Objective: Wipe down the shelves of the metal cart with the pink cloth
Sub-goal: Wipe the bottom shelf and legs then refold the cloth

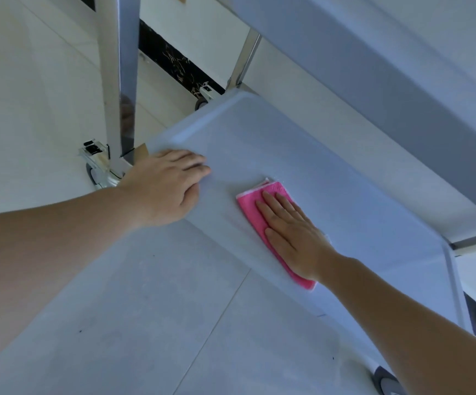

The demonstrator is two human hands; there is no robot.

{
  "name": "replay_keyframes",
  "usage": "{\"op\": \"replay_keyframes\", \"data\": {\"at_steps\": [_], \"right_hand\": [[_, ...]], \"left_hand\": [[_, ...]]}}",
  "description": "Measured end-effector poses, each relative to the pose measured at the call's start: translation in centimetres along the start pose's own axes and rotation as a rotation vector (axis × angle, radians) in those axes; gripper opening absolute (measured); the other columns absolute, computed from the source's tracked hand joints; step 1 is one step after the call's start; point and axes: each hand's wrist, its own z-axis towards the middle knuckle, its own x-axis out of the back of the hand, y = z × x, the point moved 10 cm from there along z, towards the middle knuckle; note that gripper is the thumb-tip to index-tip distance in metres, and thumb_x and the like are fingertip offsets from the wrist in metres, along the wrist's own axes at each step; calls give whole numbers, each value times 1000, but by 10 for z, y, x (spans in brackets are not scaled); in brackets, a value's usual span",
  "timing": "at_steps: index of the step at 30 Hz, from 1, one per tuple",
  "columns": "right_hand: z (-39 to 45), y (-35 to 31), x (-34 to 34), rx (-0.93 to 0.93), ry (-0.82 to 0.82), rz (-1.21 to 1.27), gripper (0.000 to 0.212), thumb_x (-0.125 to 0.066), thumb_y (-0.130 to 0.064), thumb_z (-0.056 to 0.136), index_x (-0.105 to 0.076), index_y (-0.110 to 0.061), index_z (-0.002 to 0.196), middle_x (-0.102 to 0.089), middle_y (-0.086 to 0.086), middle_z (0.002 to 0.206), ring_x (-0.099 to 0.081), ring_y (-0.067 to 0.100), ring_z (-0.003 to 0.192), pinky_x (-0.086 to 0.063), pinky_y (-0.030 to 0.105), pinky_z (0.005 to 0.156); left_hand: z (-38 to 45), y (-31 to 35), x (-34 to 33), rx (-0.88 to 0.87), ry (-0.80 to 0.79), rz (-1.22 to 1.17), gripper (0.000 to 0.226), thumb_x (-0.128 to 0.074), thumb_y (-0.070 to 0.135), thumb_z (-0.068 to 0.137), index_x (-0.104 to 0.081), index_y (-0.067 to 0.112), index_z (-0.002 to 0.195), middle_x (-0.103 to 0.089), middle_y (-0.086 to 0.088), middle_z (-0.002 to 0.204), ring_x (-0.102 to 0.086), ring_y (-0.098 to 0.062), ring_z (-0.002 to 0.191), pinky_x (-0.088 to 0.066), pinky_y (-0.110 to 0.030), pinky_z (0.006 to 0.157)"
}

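Note:
The metal cart's bottom shelf [331, 166] is a pale grey tray with a raised rim, seen from above. A folded pink cloth [252, 208] lies flat on it near the front edge. My right hand [291, 235] presses down on the cloth with straight fingers spread over it. My left hand [165, 186] rests on the shelf's front left corner, fingers over the rim, beside the cart's shiny upright post [120, 81]. An upper shelf [373, 67] overhangs the far side.
Caster wheels [94, 172] stand under the left post, at the far corner [202, 102] and at the bottom right [385, 383]. Pale tiled floor [145, 309] surrounds the cart. A dark skirting strip [174, 61] runs along the wall behind.

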Motion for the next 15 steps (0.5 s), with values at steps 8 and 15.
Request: {"op": "replay_keyframes", "data": {"at_steps": [8, 15], "right_hand": [[58, 75, 18, -141, 99, 22, 54, -18, -42, 96, -4, -29, 146, 1, -10, 155, 5, 7, 142, 6, 20, 113], [98, 168, 23, -429, 109, 54, 51, -23, -35, 100, -12, -24, 149, -6, -4, 158, -3, 13, 144, -2, 29, 116]], "left_hand": [[3, -4, -2, 11, 18, -42, 64, -13, 36, 83, -52, 17, 130, -49, -1, 139, -41, -20, 129, -26, -33, 108], [0, -6, -2, 8, 20, -63, 57, -20, 32, 85, -56, 16, 126, -54, -3, 134, -46, -22, 124, -29, -33, 106]]}}
